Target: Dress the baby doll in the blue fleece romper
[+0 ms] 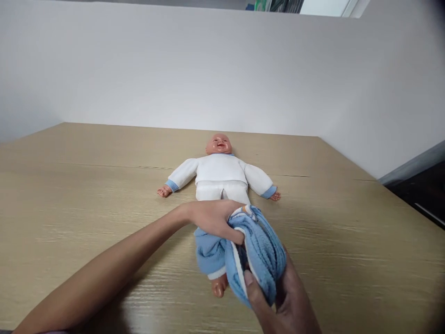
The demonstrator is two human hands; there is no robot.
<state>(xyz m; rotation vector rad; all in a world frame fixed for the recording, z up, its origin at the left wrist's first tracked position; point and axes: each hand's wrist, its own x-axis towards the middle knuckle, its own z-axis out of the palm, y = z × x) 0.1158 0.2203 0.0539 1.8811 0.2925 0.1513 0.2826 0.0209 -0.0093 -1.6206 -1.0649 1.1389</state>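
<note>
On its back on the table lies a baby doll [221,168] in a white long-sleeved top with blue cuffs, head at the far end and arms spread. Bunched over its lower body is a light blue cloth garment [266,250] with white edging. One blue leg part [210,253] surrounds the doll's leg on the left, and a bare foot [219,286] sticks out below it. My left hand [217,218] grips the garment's upper edge, thumb at the opening. My right hand [274,297] holds the lower right side, thumb at the opening's rim. The doll's other foot is hidden.
The wood-grain table [86,199] reaches back to a white wall [194,69]. A dark object with a grey edge [420,185] stands at the right beside the table. Beyond the wall's top, a green item [260,5] shows.
</note>
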